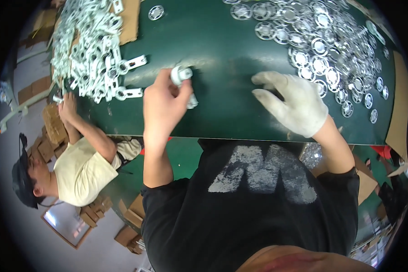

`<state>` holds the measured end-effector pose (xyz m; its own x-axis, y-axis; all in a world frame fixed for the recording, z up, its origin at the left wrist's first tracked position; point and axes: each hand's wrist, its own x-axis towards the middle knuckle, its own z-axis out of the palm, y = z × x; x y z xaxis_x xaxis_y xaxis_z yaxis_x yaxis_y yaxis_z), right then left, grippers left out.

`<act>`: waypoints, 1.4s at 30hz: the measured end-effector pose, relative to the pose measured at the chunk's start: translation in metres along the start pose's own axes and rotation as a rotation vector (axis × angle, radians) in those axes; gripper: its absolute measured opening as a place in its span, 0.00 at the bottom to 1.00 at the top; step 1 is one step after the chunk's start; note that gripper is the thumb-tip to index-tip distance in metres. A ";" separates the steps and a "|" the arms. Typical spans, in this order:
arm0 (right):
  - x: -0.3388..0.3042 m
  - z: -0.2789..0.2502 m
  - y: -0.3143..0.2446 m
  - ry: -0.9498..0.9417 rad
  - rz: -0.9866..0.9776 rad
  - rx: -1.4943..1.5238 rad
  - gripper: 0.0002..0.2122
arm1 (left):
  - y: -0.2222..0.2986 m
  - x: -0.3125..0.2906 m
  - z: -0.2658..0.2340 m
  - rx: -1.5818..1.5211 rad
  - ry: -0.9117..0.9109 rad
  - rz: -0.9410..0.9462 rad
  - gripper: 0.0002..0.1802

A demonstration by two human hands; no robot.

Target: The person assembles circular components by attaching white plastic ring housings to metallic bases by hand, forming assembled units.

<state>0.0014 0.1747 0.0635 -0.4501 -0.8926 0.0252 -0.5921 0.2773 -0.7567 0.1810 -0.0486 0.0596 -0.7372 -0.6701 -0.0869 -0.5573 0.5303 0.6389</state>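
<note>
My bare left hand (160, 102) is closed on a white plastic part with a round head (182, 73), held between thumb and fingers just over the green table. The lower end of the part pokes out below my thumb, and my fingers hide its middle. On my right hand (299, 106) is a whitish glove; its thumb and fingers are apart, with nothing visible between them. That hand hovers beside a spread pile of clear round discs with silvery centres (319, 63). Left of my left hand lies a heap of similar white parts with ring-shaped ends (95, 59).
A single clear disc (156, 12) lies at the far side of the green table (213, 122). Cardboard (130, 20) sits by the white heap, and a cardboard sheet (400, 99) stands at the right edge. At the left, a co-worker (84, 177) reaches to the table.
</note>
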 end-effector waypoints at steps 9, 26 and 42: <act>0.002 -0.005 0.010 0.396 0.203 -0.003 0.20 | 0.112 0.047 0.057 -0.535 -0.329 0.572 0.12; 0.014 -0.048 0.005 -0.111 0.604 0.891 0.12 | 0.078 0.063 0.067 -0.812 -0.267 0.390 0.09; 0.016 -0.040 0.014 -0.543 0.633 0.972 0.15 | 0.075 0.055 0.065 -0.592 -0.507 0.635 0.28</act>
<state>-0.0406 0.1788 0.0792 -0.0078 -0.7944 -0.6073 0.4571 0.5374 -0.7087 0.0744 -0.0121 0.0532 -0.9844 0.0204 0.1749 0.1737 0.2768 0.9451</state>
